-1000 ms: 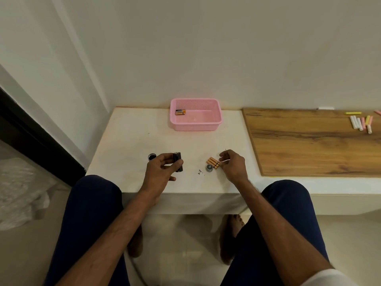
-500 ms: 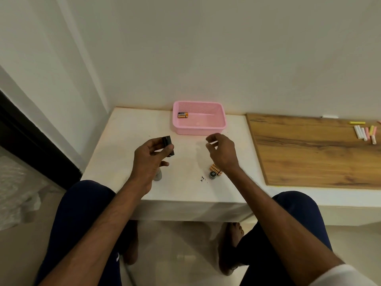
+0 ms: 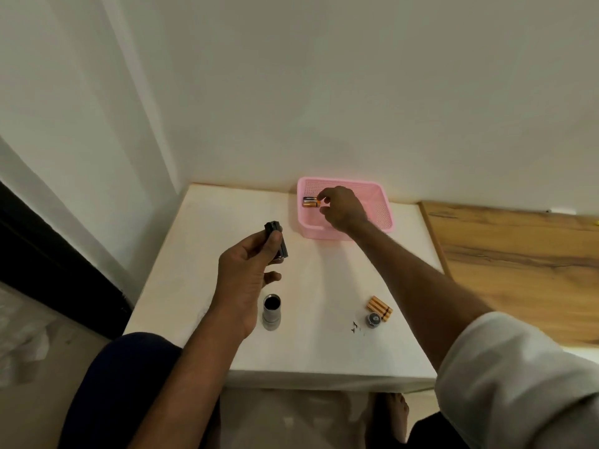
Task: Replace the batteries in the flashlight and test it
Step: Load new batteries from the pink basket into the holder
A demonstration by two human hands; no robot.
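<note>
My left hand (image 3: pixel 247 273) is raised above the white table (image 3: pixel 207 254), gripping a small black battery holder (image 3: pixel 276 242). The silver flashlight body (image 3: pixel 271 311) stands upright on the table, open end up, just right of my left wrist. My right hand (image 3: pixel 341 207) reaches into the pink basket (image 3: pixel 379 218) at the back, its fingertips touching the black-and-orange batteries (image 3: pixel 309 201) that lie in the basket's left end. A bundle of orange batteries (image 3: pixel 380 308) lies near the front right, with the round flashlight cap (image 3: pixel 373 319) beside it.
A wooden board (image 3: pixel 518 260) covers the surface to the right of the white table. Small dark specks (image 3: pixel 355 326) lie left of the cap. The wall stands directly behind the basket. My knees are under the table's front edge.
My right hand has left the orange batteries at the front and reached back into the pink basket. My left hand lifted the black holder off the table, uncovering the flashlight body.
</note>
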